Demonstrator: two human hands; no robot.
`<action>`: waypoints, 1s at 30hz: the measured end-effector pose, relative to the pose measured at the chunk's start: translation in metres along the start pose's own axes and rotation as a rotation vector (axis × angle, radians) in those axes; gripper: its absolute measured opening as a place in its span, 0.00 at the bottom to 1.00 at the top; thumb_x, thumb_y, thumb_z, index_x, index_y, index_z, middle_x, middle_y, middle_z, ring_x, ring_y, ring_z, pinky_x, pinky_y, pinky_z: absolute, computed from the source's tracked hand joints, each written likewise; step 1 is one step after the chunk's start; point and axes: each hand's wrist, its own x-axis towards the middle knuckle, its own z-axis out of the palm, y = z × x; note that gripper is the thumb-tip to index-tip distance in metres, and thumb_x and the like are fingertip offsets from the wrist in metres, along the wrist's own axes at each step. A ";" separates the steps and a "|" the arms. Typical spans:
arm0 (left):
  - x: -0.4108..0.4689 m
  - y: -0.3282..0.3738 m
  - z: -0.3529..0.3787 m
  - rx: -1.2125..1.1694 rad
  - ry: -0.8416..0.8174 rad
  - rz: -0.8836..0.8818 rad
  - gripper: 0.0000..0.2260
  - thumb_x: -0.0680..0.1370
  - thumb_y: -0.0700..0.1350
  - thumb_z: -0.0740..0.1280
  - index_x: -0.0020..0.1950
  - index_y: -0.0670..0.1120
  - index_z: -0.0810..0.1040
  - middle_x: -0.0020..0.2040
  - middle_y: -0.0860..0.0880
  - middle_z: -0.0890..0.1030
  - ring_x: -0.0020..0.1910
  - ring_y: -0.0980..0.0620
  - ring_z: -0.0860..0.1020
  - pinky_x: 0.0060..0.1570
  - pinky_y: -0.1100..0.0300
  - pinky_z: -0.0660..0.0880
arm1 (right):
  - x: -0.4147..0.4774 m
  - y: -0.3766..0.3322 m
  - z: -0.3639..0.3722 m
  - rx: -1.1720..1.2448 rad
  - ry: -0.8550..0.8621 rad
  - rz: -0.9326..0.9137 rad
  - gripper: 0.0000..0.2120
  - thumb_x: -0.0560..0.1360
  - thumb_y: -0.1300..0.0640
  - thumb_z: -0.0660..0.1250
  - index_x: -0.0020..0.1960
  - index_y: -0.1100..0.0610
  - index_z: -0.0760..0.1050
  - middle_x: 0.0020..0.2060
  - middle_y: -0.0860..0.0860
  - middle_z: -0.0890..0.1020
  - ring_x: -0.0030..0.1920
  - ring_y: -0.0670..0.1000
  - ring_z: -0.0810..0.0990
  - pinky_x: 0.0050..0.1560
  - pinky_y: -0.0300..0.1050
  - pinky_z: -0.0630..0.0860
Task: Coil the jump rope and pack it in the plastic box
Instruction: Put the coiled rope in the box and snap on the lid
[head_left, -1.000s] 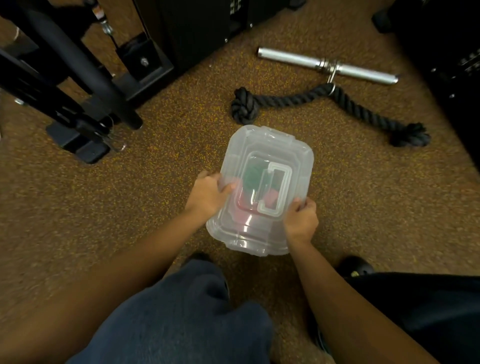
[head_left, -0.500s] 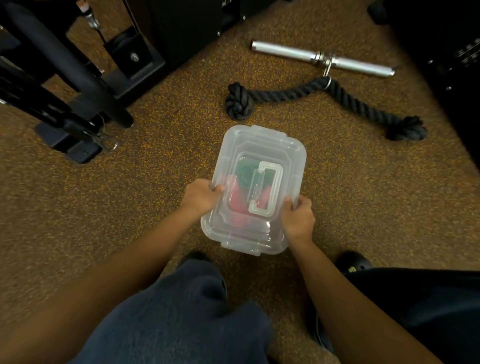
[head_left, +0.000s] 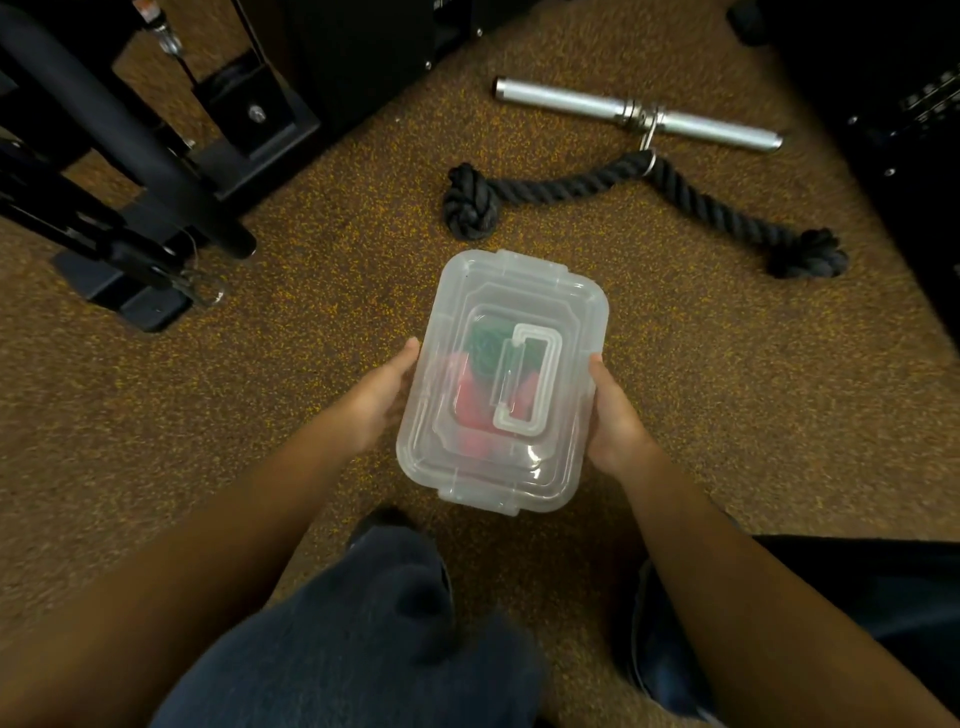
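Holding the clear plastic box (head_left: 498, 382) between both hands above the speckled brown floor (head_left: 337, 312), lid (head_left: 566, 322) on. My left hand (head_left: 382, 400) is pressing flat against its left side; my right hand (head_left: 613, 421) is cupping the right side. Through the lid I am seeing the jump rope (head_left: 480, 384) inside as blurred green and red shapes, under the flat-lying carry handle (head_left: 524, 384). Beyond the box, a black knotted rope (head_left: 582, 184) is lying clipped to a silver bar (head_left: 636, 114). Black gym frames (head_left: 130, 156) are standing toward the far left.
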 end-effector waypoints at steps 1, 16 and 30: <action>0.000 0.003 0.000 -0.012 -0.045 -0.021 0.23 0.76 0.64 0.54 0.56 0.49 0.78 0.56 0.45 0.80 0.56 0.46 0.77 0.62 0.47 0.70 | 0.000 0.001 -0.004 0.008 -0.073 0.019 0.27 0.73 0.34 0.57 0.62 0.52 0.75 0.57 0.56 0.82 0.57 0.57 0.80 0.61 0.58 0.73; 0.017 -0.064 0.001 -0.307 0.087 -0.206 0.46 0.58 0.77 0.62 0.70 0.55 0.63 0.74 0.47 0.64 0.67 0.43 0.69 0.61 0.35 0.69 | 0.028 -0.089 0.037 -0.719 0.222 -0.598 0.36 0.72 0.41 0.64 0.73 0.55 0.57 0.73 0.56 0.61 0.72 0.57 0.62 0.71 0.55 0.62; -0.017 -0.093 0.016 -0.174 -0.381 -0.320 0.51 0.52 0.61 0.79 0.70 0.49 0.63 0.68 0.43 0.71 0.64 0.47 0.72 0.63 0.49 0.71 | 0.036 -0.128 0.079 -1.377 -0.054 -0.381 0.41 0.72 0.31 0.55 0.72 0.60 0.59 0.74 0.58 0.62 0.73 0.60 0.61 0.69 0.54 0.62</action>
